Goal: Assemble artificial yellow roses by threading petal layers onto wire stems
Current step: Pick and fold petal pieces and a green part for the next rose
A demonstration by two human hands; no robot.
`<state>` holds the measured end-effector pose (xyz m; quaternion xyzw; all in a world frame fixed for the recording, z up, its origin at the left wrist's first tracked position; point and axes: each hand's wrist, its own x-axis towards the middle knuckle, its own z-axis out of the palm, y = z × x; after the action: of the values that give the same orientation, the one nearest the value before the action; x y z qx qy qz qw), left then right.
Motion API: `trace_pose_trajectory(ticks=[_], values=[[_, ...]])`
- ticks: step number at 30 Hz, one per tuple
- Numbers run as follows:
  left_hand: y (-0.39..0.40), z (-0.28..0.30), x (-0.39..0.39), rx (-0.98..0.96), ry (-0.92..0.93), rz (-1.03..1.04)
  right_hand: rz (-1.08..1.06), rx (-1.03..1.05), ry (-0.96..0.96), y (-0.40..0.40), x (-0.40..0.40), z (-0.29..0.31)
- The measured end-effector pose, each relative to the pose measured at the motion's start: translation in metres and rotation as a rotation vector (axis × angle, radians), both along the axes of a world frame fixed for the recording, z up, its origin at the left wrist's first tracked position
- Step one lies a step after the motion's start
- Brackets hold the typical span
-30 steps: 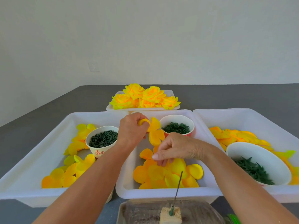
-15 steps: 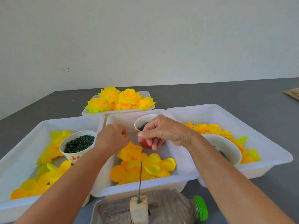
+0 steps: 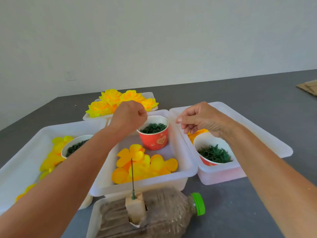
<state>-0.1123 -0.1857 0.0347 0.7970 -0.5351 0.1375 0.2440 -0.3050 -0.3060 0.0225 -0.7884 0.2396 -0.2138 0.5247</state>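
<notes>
Both hands are raised above the middle tray (image 3: 186, 166). The left hand (image 3: 127, 117) is curled into a fist over the red cup (image 3: 154, 134) of green rings; whether it holds anything cannot be told. The right hand (image 3: 199, 119) has thumb and fingertips drawn together in a pinch; nothing is visible between them.

The wire stem (image 3: 132, 177) stands upright and bare in a block (image 3: 135, 209) on the bottle (image 3: 164, 212). Loose petals (image 3: 145, 164) lie in the tray behind it.

Judgement: a small part is being readied for threading. Lower it straight onto the wire tip, hole centred, keeping the stem vertical.
</notes>
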Motion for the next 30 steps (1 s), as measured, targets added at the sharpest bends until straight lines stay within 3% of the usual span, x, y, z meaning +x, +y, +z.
trace_pose_trajectory(ticks=[5, 9, 11, 14, 16, 19, 22, 30], values=[[-0.033, -0.003, -0.028, -0.044, -0.012, -0.086, -0.242, 0.023, -0.113, -0.029, -0.021, 0.013], [-0.051, -0.018, -0.035, -0.072, 0.018, -0.146, -0.477, -0.071, -0.022, -0.06, -0.034, 0.005], [-0.058, -0.025, -0.038, -0.095, 0.044, -0.178, -0.544, -0.236, 0.228, -0.076, -0.028, -0.004], [-0.064, -0.034, -0.042, -0.135, 0.082, -0.219, -0.532, -0.588, 0.748, -0.093, -0.011, -0.021], [-0.064, -0.04, -0.044, -0.157, 0.09, -0.221, -0.48, -0.614, 0.875, -0.102, -0.001, -0.03], [-0.062, -0.048, -0.044, -0.15, 0.114, -0.22, -0.467, -0.539, 0.871, -0.105, 0.004, -0.033], [-0.06, -0.051, -0.043, -0.142, 0.127, -0.201, -0.489, -0.577, 0.939, -0.097, 0.003, -0.039], [-0.051, -0.049, -0.04, -0.136, 0.109, -0.173, -0.567, -0.639, 0.907, -0.097, 0.004, -0.057]])
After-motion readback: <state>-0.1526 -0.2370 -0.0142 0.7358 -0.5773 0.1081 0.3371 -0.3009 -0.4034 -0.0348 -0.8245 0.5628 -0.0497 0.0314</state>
